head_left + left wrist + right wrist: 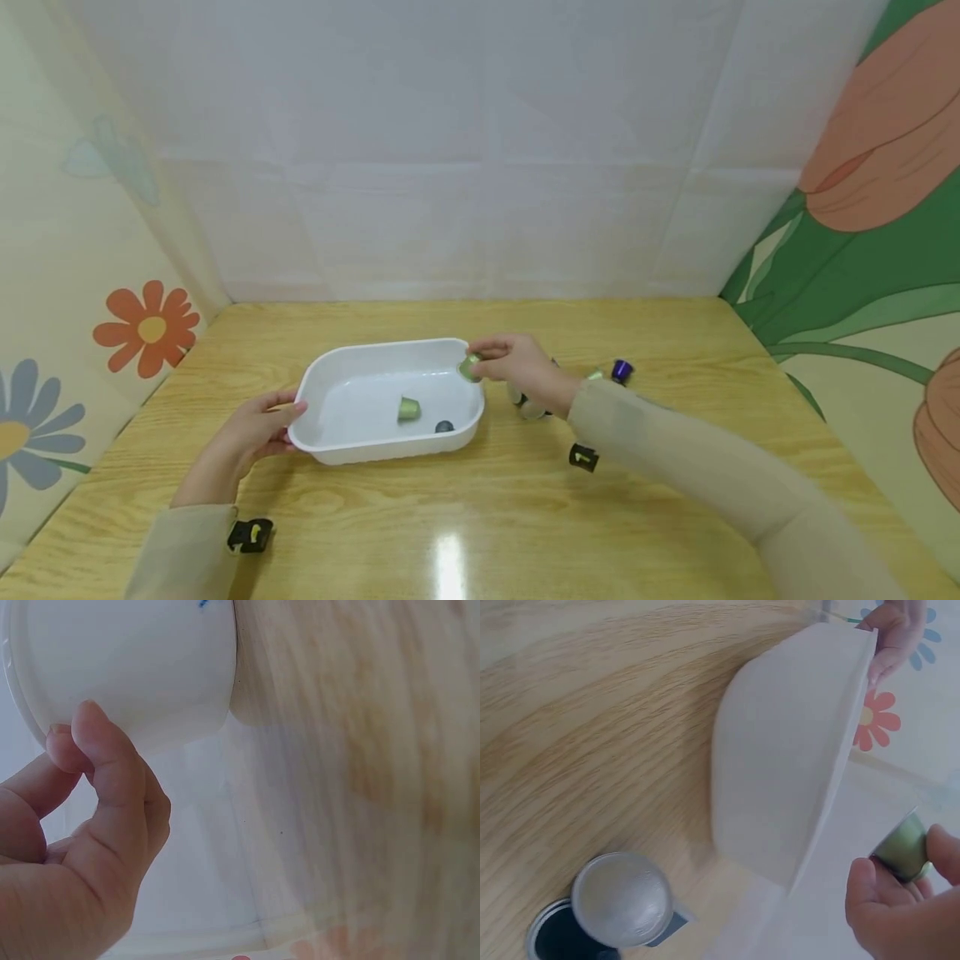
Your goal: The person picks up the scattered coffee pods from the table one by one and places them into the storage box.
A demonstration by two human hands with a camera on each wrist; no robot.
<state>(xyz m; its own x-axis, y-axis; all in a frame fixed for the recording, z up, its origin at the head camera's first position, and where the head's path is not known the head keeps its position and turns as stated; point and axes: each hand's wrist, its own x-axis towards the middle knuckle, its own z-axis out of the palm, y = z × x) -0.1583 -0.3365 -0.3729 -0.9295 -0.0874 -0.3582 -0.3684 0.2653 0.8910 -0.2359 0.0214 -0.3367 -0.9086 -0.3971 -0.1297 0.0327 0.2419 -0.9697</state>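
A white dish (386,448) with a raised rim sits on the table. One green coffee capsule (408,408) lies inside it on its side, with a dark grey capsule (444,427) near the front wall. At the dish's left end, my left hand (251,432) pinches the rim; the left wrist view shows the fingertips at the dish wall (157,667). Thumb and fingers of my right hand (517,364) hold another green capsule (905,847) above the right end of the dish, apart from the rim.
Several capsules (532,411) stand right of the dish, partly hidden by the right hand. Farther right are a purple capsule (622,371) and a light green one (595,376). A white cloth (480,208) hangs behind the wooden table (360,533).
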